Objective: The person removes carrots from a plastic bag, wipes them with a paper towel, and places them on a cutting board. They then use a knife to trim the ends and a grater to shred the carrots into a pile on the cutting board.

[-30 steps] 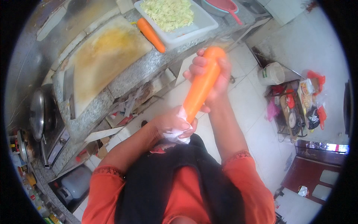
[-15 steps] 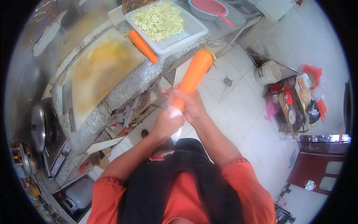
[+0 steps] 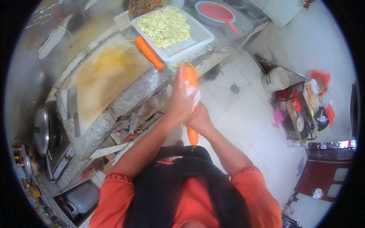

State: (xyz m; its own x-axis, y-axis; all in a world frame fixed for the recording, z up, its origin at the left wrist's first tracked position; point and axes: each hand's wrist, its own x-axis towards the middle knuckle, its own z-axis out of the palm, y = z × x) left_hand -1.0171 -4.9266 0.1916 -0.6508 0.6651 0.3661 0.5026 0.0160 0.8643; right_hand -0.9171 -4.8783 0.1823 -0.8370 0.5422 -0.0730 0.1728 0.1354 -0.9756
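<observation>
Carrot [image 3: 192,135], long, orange, tapered, seems stiff, slick; left hand [image 3: 181,100] presses soft-looking white cloth [image 3: 195,95] around it, right hand [image 3: 200,120] clasps near middle, probably safest hold.

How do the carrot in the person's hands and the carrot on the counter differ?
The held carrot is off the counter, gripped by the left hand and right hand; the counter carrot lies untouched between the cutting board and the white tray.
The held carrot is partly hidden by the hands and a white cloth or tissue; the counter carrot shows along its length.
Both are orange and elongated.
</observation>
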